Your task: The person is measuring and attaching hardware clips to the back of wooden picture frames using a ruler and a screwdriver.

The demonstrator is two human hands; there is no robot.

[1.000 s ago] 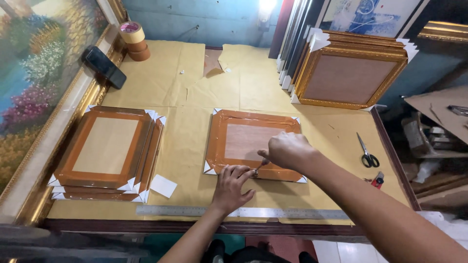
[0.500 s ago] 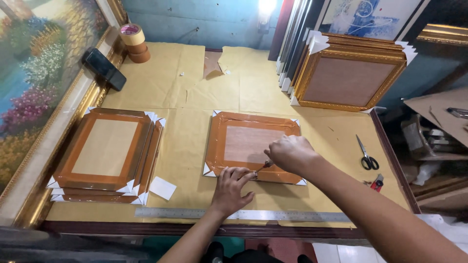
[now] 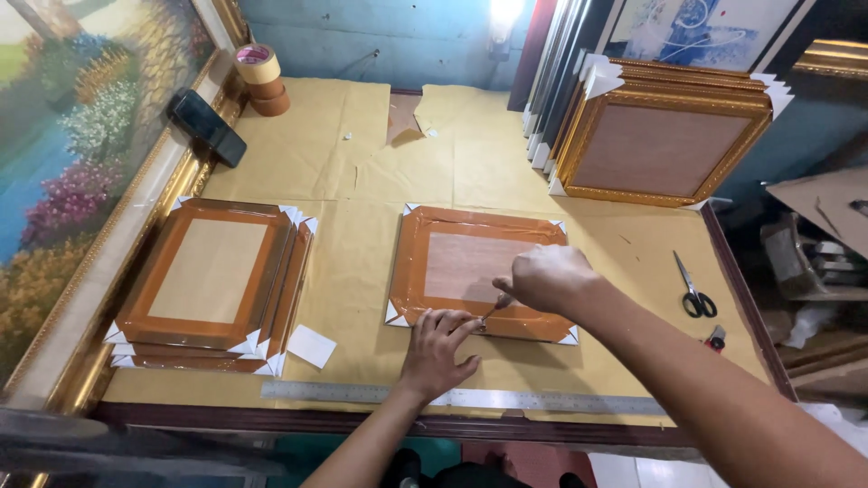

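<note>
From the head view, I am watching the right hand [image 3: 547, 278] sliding slightly right along the near edge of the face-down frame [image 3: 479, 271], its grip closed on a small thin tool [image 3: 491, 308] I cannot identify. The left hand [image 3: 438, 350] is keeping its fingers pressed on that same edge, grip apart, holding nothing. The frame is lying flat mid-surface [image 3: 362, 226], unmoved; the work is creeping along its lower rail.

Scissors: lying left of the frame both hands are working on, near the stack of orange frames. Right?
No. The head view shows the scissors lying right of that frame, near the table's right edge; the stack of orange frames is on the left.
</note>
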